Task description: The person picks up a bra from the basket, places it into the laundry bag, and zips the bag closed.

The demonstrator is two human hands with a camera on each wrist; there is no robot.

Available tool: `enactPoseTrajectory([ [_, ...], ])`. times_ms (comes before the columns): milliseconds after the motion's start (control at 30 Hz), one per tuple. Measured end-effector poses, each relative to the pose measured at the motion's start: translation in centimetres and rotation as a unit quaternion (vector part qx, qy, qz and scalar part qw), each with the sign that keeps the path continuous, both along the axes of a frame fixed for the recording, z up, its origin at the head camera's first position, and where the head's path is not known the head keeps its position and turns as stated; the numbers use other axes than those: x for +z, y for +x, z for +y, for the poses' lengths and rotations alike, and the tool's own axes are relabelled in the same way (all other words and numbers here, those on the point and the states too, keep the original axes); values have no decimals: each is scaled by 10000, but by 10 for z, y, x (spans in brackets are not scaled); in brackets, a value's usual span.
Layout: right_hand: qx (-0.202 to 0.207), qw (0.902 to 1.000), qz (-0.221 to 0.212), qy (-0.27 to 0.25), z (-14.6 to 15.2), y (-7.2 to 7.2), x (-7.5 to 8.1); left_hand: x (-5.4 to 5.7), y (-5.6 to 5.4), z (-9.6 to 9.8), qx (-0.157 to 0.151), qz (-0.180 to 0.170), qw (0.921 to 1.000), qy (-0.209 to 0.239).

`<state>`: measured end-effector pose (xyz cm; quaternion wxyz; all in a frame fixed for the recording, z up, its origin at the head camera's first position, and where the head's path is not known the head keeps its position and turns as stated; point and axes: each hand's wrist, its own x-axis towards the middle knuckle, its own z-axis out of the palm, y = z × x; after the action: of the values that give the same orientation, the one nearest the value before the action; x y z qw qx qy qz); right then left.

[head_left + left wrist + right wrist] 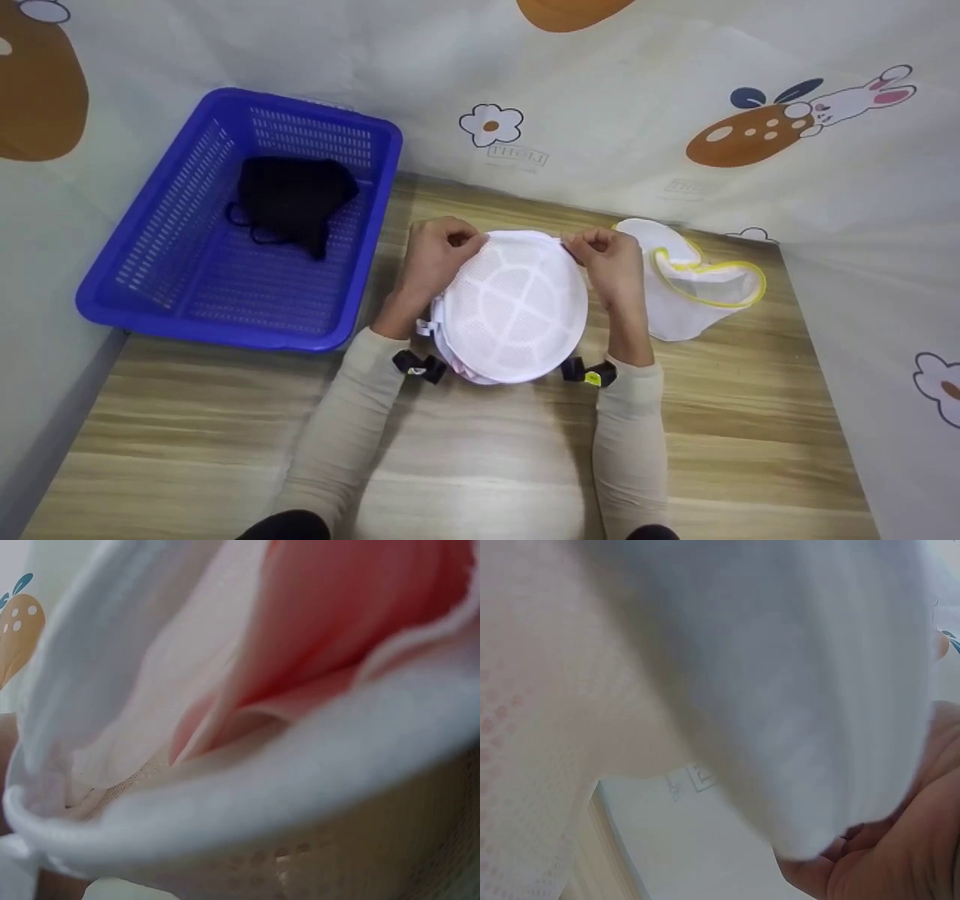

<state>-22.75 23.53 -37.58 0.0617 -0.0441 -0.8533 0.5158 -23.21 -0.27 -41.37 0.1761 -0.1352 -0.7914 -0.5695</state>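
Note:
Between both hands a round white mesh laundry bag (517, 307) is held up, its flat end with a spoked pattern facing the head camera. My left hand (435, 259) pinches its upper left rim between thumb and fingers. At the upper right rim, my right hand (616, 270) pinches the edge the same way. Pink cloth (322, 622) shows inside the bag's gaping white rim (247, 802) in the left wrist view. Close up in the right wrist view, the white edging (802, 690) runs down to the curled fingers of the right hand (907, 855).
A blue plastic basket (225, 334) stands at the left on the wooden table (480, 480), with a black cloth item (292, 195) with thin loops inside. To the right sits a white mesh bag with yellow trim (679, 311). A printed white sheet (600, 105) hangs behind.

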Motion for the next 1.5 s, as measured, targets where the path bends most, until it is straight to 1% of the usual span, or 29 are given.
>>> enactPoseTrajectory([
  [133,27,10000,10,-32,1,0,0,-1,-1,0,53,128,9999,62],
  [200,19,10000,-14,-17,1,0,0,-2,-1,-1,95,124,9998,102],
  [433,56,10000,-22,-77,3,0,0,-1,-1,0,260,-37,9995,196],
  [700,16,9998,-167,-89,4,1,1,0,-1,0,368,-218,9986,302],
  [900,20,9997,-202,-144,4,1,3,0,-1,-1,531,-333,9976,282],
  [1067,8,9996,-264,-141,6,0,3,1,-1,-2,600,-335,9973,247],
  [1300,-60,9987,-315,-407,8,-1,3,2,-2,-4,816,-417,9954,296],
  [1500,-48,9984,-292,-481,8,-1,3,2,-2,-4,867,-417,9949,289],
])
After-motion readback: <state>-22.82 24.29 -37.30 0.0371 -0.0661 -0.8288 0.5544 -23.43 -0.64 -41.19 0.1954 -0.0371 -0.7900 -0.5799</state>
